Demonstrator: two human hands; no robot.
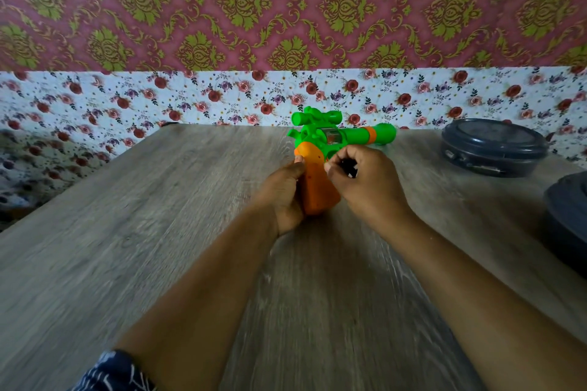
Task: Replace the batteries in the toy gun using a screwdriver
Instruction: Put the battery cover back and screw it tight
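Toy gun [330,149]: left hand [284,192] grips its orange handle, right hand [365,184] curls around a dark screwdriver [348,167].

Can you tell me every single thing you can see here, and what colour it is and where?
toy gun: one, green with an orange grip, upright at the middle of the table
dark thing: one, black, inside the right hand; too hidden to name
round container: one, dark grey, far right of the table
second container: one, dark grey, cut off at the right edge
table: one, grey wood grain
wall paper: maroon and green above, flowery white below
sleeve: one, dark blue patterned, bottom left
left hand: holds the orange grip
right hand: fingers curled round the dark thing, beside the grip
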